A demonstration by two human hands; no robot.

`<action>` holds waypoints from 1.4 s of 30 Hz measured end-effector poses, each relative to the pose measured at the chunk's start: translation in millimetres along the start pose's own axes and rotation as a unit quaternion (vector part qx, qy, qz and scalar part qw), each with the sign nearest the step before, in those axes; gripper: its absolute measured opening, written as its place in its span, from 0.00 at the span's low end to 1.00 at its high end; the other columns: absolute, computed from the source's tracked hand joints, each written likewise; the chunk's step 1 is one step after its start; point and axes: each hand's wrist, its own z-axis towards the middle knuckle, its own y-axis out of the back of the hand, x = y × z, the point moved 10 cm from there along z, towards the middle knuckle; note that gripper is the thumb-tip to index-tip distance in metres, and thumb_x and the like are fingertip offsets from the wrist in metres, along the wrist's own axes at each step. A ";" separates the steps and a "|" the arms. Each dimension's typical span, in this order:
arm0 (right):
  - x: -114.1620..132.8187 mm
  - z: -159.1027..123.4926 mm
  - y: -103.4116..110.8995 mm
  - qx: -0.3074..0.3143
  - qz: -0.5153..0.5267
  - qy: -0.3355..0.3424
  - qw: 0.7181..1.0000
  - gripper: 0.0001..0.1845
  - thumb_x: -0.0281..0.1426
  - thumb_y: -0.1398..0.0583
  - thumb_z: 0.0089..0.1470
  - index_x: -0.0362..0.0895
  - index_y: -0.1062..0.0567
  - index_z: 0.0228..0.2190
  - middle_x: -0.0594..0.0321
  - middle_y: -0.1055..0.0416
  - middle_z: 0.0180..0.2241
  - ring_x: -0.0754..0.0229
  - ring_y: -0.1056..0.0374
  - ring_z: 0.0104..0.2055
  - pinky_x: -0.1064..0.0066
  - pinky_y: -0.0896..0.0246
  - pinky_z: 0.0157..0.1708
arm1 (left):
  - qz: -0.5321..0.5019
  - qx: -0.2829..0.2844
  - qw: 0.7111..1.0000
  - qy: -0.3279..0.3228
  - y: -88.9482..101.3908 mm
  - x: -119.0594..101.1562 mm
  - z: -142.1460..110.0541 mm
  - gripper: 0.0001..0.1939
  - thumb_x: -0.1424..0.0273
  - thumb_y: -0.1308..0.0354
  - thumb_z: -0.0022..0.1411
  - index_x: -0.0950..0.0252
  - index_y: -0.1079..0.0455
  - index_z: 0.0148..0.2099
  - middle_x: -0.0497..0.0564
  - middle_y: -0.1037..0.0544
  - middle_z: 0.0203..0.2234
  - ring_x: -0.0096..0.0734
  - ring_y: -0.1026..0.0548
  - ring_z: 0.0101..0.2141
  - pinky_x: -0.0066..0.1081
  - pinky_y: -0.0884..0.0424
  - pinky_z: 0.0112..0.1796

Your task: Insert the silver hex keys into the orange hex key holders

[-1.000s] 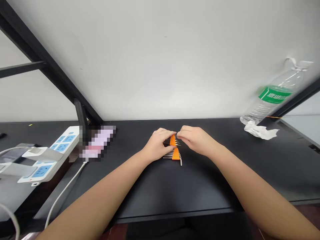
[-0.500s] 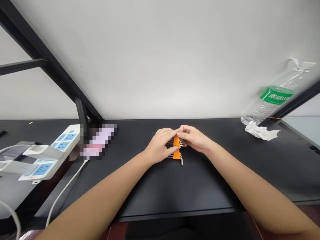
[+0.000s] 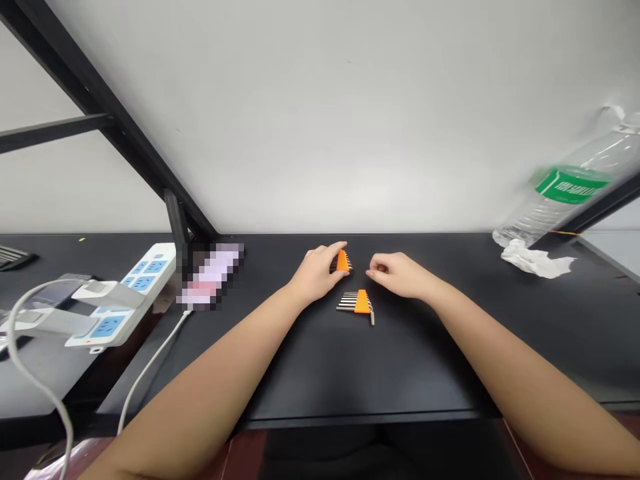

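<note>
Two orange holders with metal hex keys lie on the black desk. My left hand [image 3: 316, 272] grips the farther hex key set [image 3: 343, 261] between thumb and fingers, and its left part is hidden behind them. The nearer hex key set [image 3: 362, 301] rests untouched just below, long shafts to the left and a bent end at the lower right. To the right of both sets, my right hand [image 3: 397, 273] is curled, thumb and forefinger meeting. Whether anything small sits in that pinch cannot be made out.
On the left stand a white power strip [image 3: 150, 267] with plugs, a white cable [image 3: 150, 363] and a blurred-out phone [image 3: 210, 273]. A clear plastic bottle [image 3: 573, 183] leans at the right, beside a crumpled tissue [image 3: 537, 259]. The wall [image 3: 350, 133] bounds the desk behind.
My right hand has drawn away to the right from the hex keys. My left hand has moved the farther set up and away, so a gap now separates the two orange holders.
</note>
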 end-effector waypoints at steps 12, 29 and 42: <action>25.3 -30.9 -33.0 0.085 -0.134 0.012 0.987 0.15 0.45 0.36 0.53 0.46 0.29 0.31 0.62 0.26 0.34 0.60 0.34 0.30 0.70 0.49 0.26 | 0.051 0.005 0.998 -0.030 13.7 -18.7 -4.4 0.20 0.68 0.41 0.63 0.61 0.31 0.57 0.56 0.27 0.56 0.47 0.31 0.56 0.45 0.34 0.56; 24.4 -25.0 -32.9 0.003 -0.099 0.001 0.995 0.14 0.33 0.42 0.58 0.45 0.35 0.22 0.65 0.30 0.24 0.64 0.38 0.25 0.71 0.53 0.25 | -0.012 0.147 0.989 0.003 -15.6 -35.0 -17.9 0.15 0.59 0.35 0.57 0.59 0.26 0.44 0.52 0.22 0.39 0.43 0.25 0.45 0.35 0.29 0.40; -21.8 -36.3 -4.3 0.169 -0.134 -0.094 0.972 0.15 0.42 0.40 0.57 0.47 0.25 0.24 0.62 0.27 0.25 0.61 0.36 0.24 0.68 0.49 0.24 | 0.035 0.098 0.994 -0.023 -0.4 -29.2 -12.1 0.17 0.62 0.36 0.57 0.58 0.26 0.49 0.51 0.21 0.40 0.40 0.23 0.39 0.36 0.28 0.39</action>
